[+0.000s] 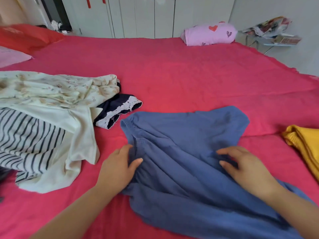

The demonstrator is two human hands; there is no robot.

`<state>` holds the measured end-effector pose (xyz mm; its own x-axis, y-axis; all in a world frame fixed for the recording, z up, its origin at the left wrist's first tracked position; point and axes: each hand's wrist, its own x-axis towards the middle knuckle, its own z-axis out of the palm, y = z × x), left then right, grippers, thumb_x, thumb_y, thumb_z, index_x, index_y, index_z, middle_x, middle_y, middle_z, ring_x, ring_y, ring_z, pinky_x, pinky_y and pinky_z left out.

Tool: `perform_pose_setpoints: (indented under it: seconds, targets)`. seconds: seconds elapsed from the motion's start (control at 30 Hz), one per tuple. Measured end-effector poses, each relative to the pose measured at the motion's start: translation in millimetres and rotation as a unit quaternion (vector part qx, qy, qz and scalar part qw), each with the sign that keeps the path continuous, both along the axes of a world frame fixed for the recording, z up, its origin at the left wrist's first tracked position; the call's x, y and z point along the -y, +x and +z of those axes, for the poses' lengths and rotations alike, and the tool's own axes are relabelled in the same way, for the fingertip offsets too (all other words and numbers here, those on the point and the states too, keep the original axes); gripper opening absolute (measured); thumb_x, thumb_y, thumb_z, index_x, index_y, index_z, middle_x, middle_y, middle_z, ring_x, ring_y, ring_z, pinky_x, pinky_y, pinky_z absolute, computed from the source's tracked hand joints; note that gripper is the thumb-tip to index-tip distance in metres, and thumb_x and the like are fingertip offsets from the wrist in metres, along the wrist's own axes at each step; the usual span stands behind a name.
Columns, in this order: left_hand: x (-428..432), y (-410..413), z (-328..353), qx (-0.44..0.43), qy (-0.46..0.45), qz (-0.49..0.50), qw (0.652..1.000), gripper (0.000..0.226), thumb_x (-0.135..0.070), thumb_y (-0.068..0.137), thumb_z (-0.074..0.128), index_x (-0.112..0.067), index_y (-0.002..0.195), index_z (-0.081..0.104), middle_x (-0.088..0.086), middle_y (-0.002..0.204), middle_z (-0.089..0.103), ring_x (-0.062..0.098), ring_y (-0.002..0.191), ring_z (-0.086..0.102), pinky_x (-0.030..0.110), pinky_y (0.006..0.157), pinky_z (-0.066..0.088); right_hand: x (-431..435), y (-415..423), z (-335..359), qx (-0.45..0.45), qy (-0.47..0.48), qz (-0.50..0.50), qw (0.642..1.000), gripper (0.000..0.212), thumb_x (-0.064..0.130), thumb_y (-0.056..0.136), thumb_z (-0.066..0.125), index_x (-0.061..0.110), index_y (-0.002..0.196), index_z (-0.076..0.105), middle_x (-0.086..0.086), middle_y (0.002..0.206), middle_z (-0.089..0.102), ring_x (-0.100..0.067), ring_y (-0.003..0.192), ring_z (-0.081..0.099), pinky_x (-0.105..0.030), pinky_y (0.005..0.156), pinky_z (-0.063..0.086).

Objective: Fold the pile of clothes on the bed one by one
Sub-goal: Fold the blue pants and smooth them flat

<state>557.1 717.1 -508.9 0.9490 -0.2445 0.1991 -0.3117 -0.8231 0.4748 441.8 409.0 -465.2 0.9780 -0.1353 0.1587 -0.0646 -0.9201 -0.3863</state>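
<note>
Head cam | L hand + R hand each pinch blue garment | bed: clothes pile at left

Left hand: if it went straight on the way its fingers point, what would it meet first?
The left hand pinches the blue garment; it would meet more of that fabric, then probably the dark lace-trimmed piece.

**Bedroom in a home**

Big bed w/ hot-pink sheet fills most of the view. Red pillow & pink pillow at its far left, lilac heart-print cushion at far right corner. White wardrobe doors run along the back wall. Pile of clothes lies unfolded on the sheet, incl. striped & floral pieces. Small side table w/ printed bags stands beside the bed
</note>
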Motion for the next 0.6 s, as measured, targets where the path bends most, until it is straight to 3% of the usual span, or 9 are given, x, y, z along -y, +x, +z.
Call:
perform_pose_setpoints:
  seconds: [0.07, 0.13, 0.23, 0.33, 0.37, 0.43, 0.53, 0.6]
  targets:
    - [-7.3, -18.9, 0.2, -0.04, 0.023, 0.019, 0.999, 0.056, -0.051, 0.085, 0.056, -0.016, 0.129, 0.046, 0.008, 0.098, 0.065, 0.03, 0.097, 0.06, 0.037, 0.077, 0.043, -13.7, -26.8, -1.6, 0.015, -0.008, 0.042, 0.999, 0.024, 0.008, 0.073, 0.078, 0.011, 0.096, 0.072, -0.004, 0.093, 0.07, -0.027, 0.089, 0.066, -0.019, 0.084, 0.037]
    - [-10.4, -31.1, 2.3, -0.069, 0.006, 0.024, 0.997, 0.055, -0.053, 0.086, 0.053, -0.018, 0.128, 0.046, 0.007, 0.096, 0.067, 0.028, 0.096, 0.062, 0.035, 0.075, 0.044, -29.7, -51.1, -2.2, 0.033, -0.039, 0.079, 0.996, 0.02, 0.032, 0.079, 0.072, 0.018, 0.093, 0.072, 0.004, 0.092, 0.07, -0.019, 0.087, 0.068, -0.023, 0.083, 0.043]
    - [-12.1, -46.1, 12.8, -0.086, -0.036, 0.019, 0.995, 0.043, -0.035, 0.089, 0.058, -0.014, 0.125, 0.05, 0.006, 0.091, 0.067, 0.027, 0.095, 0.062, 0.034, 0.076, 0.044, -52.5, -77.8, -3.7, -0.004, -0.125, 0.106, 0.987, 0.047, 0.063, 0.068, 0.058, 0.028, 0.094, 0.074, 0.011, 0.093, 0.07, -0.009, 0.083, 0.069, -0.026, 0.073, 0.056]
    - [-24.3, -61.9, 28.1, -0.054, -0.111, 0.063, 0.99, 0.031, -0.02, 0.089, 0.058, -0.01, 0.119, 0.054, 0.004, 0.075, 0.06, 0.031, 0.087, 0.062, 0.035, 0.071, 0.042, -62.8, -89.0, -11.0, -0.039, -0.155, 0.081, 0.984, 0.044, 0.048, 0.052, 0.084, 0.031, 0.091, 0.074, 0.011, 0.091, 0.071, -0.011, 0.081, 0.07, -0.028, 0.07, 0.057]
    - [-31.8, -67.2, 33.7, -0.038, -0.136, 0.08, 0.987, 0.029, -0.017, 0.089, 0.058, -0.009, 0.116, 0.054, 0.002, 0.069, 0.057, 0.031, 0.082, 0.061, 0.035, 0.068, 0.04, -65.3, -89.6, -10.4, -0.062, -0.149, 0.056, 0.985, 0.034, 0.037, 0.061, 0.082, 0.03, 0.094, 0.073, 0.01, 0.094, 0.07, -0.012, 0.087, 0.068, -0.027, 0.076, 0.054]
    - [-50.2, -77.3, 44.8, -0.002, -0.157, 0.091, 0.983, 0.024, -0.014, 0.089, 0.058, -0.009, 0.112, 0.055, -0.003, 0.058, 0.05, 0.031, 0.073, 0.059, 0.034, 0.064, 0.037, -69.2, -91.1, -12.1, -0.06, -0.114, 0.014, 0.992, 0.017, 0.026, 0.087, 0.06, 0.026, 0.102, 0.067, 0.006, 0.102, 0.066, -0.016, 0.1, 0.062, -0.029, 0.088, 0.046]
    - [-80.5, -92.9, 56.6, 0.029, -0.136, 0.104, 0.985, 0.021, -0.012, 0.089, 0.056, -0.011, 0.11, 0.055, 0.0, 0.058, 0.052, 0.034, 0.073, 0.06, 0.035, 0.062, 0.037, -80.0, -94.7, -14.5, 0.004, -0.05, 0.002, 0.999, 0.015, 0.019, 0.091, 0.053, 0.017, 0.101, 0.064, -0.002, 0.097, 0.065, -0.023, 0.096, 0.061, -0.035, 0.085, 0.045]
    - [-98.1, -105.1, 55.7, 0.033, -0.09, 0.113, 0.989, 0.024, -0.013, 0.089, 0.056, -0.012, 0.112, 0.055, 0.011, 0.07, 0.063, 0.037, 0.079, 0.062, 0.038, 0.064, 0.041, -90.8, -99.2, -16.8, -0.001, -0.058, 0.061, 0.996, 0.016, 0.022, 0.094, 0.049, 0.02, 0.103, 0.061, -0.001, 0.099, 0.064, -0.021, 0.097, 0.06, -0.034, 0.086, 0.044]
